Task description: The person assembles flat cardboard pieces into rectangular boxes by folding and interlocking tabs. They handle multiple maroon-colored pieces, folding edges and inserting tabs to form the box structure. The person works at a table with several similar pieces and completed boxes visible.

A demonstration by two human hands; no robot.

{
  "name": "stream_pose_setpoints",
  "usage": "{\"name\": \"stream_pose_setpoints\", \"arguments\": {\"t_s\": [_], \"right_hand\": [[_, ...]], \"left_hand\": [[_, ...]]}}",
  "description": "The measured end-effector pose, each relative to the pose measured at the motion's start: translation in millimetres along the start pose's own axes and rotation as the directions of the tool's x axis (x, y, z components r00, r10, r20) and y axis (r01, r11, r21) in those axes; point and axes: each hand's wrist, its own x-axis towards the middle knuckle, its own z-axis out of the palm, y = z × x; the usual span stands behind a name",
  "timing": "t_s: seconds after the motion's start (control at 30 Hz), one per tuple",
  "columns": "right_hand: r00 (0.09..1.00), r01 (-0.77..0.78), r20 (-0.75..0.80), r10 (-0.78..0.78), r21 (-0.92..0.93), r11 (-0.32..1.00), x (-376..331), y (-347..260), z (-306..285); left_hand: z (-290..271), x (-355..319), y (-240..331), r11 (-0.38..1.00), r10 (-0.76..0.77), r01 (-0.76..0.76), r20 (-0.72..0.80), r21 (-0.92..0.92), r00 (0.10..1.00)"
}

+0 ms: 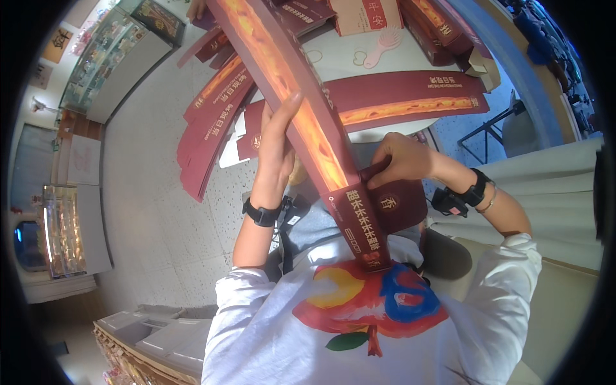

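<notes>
A long maroon carton (308, 115) with a strip of golden, baked-looking food printed along it slants across my front. Its near end rests close to my shirt, and its far end runs out of view at the top. My left hand (277, 135) is closed around the carton's left side, thumb lying on the printed face. My right hand (403, 159) is at the right side of the near end, fingers closed on a maroon flap (404, 202) that sticks out there. The inside of the carton is hidden, as are some of my left fingers.
On the white table (333, 54), flat maroon cartons (215, 131) fan out at left, and another (410, 96) lies at right. Beyond are a pink hairbrush (385, 45), a tan box (366, 16) and formed maroon cartons (436, 29). Another person's hand (196, 9) shows at the far left.
</notes>
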Motion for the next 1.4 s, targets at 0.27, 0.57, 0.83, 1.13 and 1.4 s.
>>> {"name": "stream_pose_setpoints", "arguments": {"t_s": [0.27,0.57,0.83,1.13,1.4], "right_hand": [[0.997,0.077,0.041,-0.072,-0.152,0.985,12.9,-28.4,-37.8],[0.986,0.144,0.144,-0.081,-0.519,0.843,24.0,-70.6,-95.9],[0.994,0.083,0.046,-0.097,-0.905,0.417,25.6,-126.7,-121.5],[0.942,-0.070,-0.314,-0.121,-0.535,0.842,-49.3,-38.6,-99.0],[0.662,0.295,-0.716,-0.222,-0.024,0.955,-7.2,17.9,-52.5]], "left_hand": [[6.2,-9.1,5.7,0.995,0.097,-0.097,-0.017,-0.017,0.995],[-20.8,-13.8,13.7,0.977,0.184,-0.189,-0.059,-0.099,0.981],[-67.3,0.6,98.1,0.811,0.547,-0.574,-0.202,-0.112,0.812],[-150.2,7.5,126.0,0.752,0.542,-0.644,-0.425,-0.142,0.725],[-179.7,9.0,117.6,0.807,0.464,-0.587,-0.539,-0.071,0.703]]}}
